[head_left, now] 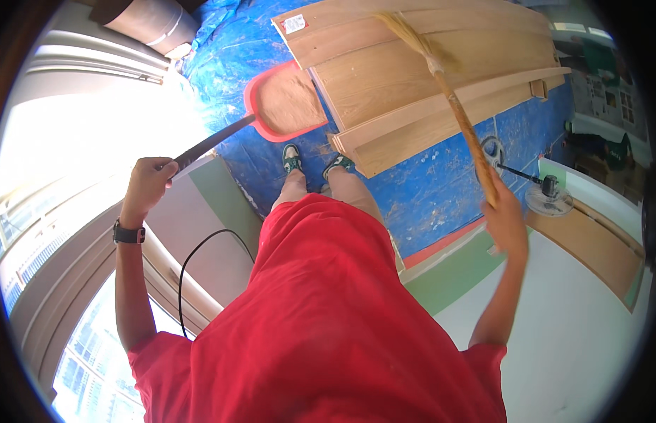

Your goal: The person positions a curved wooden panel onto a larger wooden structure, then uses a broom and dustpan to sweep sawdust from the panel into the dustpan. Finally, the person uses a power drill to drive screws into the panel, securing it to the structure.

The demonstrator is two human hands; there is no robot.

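Observation:
My left hand (149, 185) is closed round the dark handle of a red long-handled dustpan (252, 95). A heap of pale brown dust (293, 104) fills much of its pan, which rests by the near left corner of the stacked wooden boards (384, 81). In my right hand (504, 218), fingers wrapped round the stick, is a broom (455, 106) with a wooden handle. Its straw-coloured bristles spread over the top of the boards at the far side. The bristle tips look slightly blurred.
Blue plastic sheeting (434, 201) covers the floor round my feet. A standing fan (550, 194) is at the right, near a brown panel (589, 247). A black cable (181, 282) loops at my left. A large brown cylinder (148, 25) stands at the far left.

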